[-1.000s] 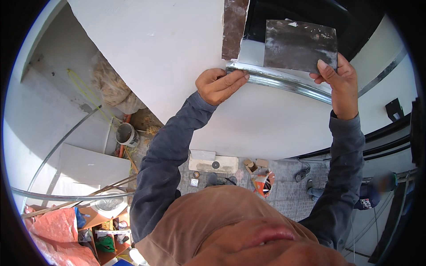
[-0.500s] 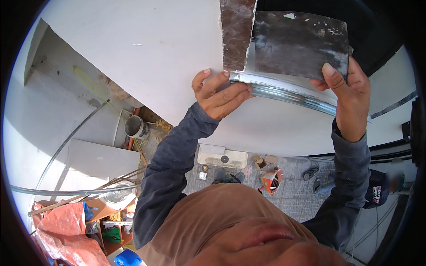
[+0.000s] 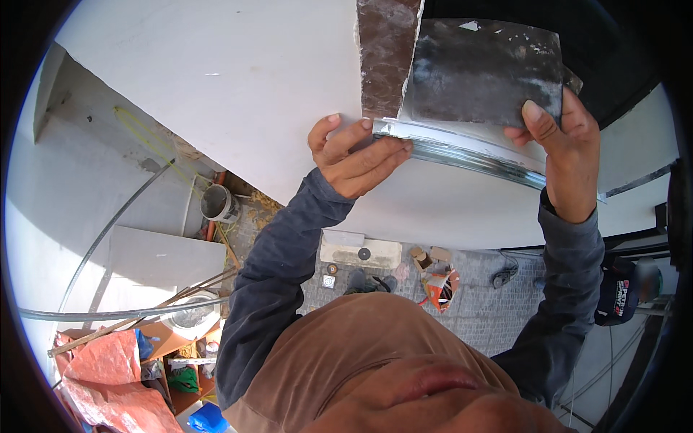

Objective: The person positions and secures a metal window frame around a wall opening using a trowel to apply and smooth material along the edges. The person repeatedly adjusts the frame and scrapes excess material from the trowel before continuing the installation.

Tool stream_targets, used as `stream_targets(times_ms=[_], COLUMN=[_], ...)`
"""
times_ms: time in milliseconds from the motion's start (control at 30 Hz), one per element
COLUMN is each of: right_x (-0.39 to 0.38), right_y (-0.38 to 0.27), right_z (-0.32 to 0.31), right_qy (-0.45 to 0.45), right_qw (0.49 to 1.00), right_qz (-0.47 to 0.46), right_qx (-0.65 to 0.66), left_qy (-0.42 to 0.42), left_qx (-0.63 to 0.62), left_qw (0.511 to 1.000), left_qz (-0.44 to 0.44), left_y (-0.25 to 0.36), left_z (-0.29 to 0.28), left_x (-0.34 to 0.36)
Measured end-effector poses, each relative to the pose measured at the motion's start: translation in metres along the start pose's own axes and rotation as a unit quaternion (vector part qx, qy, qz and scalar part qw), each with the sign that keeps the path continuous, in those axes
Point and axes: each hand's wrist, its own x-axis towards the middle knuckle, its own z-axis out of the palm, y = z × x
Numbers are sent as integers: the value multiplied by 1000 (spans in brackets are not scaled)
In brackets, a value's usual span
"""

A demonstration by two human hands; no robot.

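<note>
My left hand (image 3: 350, 162) grips the left end of a curved metal rail (image 3: 469, 159), its fingers curled against it and against the white panel (image 3: 224, 101). Above that end, a brown mottled strip (image 3: 386, 58) with a ragged white edge runs upward. My right hand (image 3: 567, 155) holds a dark, scuffed rectangular plate (image 3: 480, 68) by its lower right corner, thumb on its face, just above the rail. The plate's left edge lies at or beside the brown strip; whether they touch I cannot tell. A dark area (image 3: 606, 43) lies behind the plate.
Below are a grey bucket (image 3: 218, 203), a pale slab (image 3: 361, 254), an orange-white bag (image 3: 440, 289) and a cable (image 3: 503, 274). At lower left are wooden shelves (image 3: 177, 390), a red sheet (image 3: 105, 379) and long strips (image 3: 123, 314). A co-worker (image 3: 617, 292) in dark clothing is at right.
Compared with a second ago, the plate has moved left up to the brown strip and appears larger. Both hands sit slightly lower in the view. The last half second shows little movement.
</note>
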Motion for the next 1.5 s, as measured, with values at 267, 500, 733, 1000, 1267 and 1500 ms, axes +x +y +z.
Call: stream_targets(times_ms=[267, 500, 733, 1000, 1267, 1500], right_x=[7, 15, 14, 15, 13, 11], right_y=[3, 8, 11, 15, 18, 20], right_z=[-2, -6, -10, -12, -14, -15], right_qy=[-7, -39, -48, -53, -56, -49], right_qw=[1000, 999, 997, 997, 996, 996], right_qz=[14, 36, 48, 50, 41, 42], right_qx=[25, 12, 35, 41, 63, 59], left_qy=[16, 15, 19, 7, 11, 4], left_qx=[-7, -3, -8, -6, -6, -13], left_qw=[1000, 1000, 1000, 1000, 1000, 1000], left_qz=[6, 3, -1, -12, -6, -11], left_y=[0, -1, 0, 3, 2, 2], left_z=[2, 2, 2, 2, 1, 0], left_x=[0, -1, 2, 0, -2, -2])
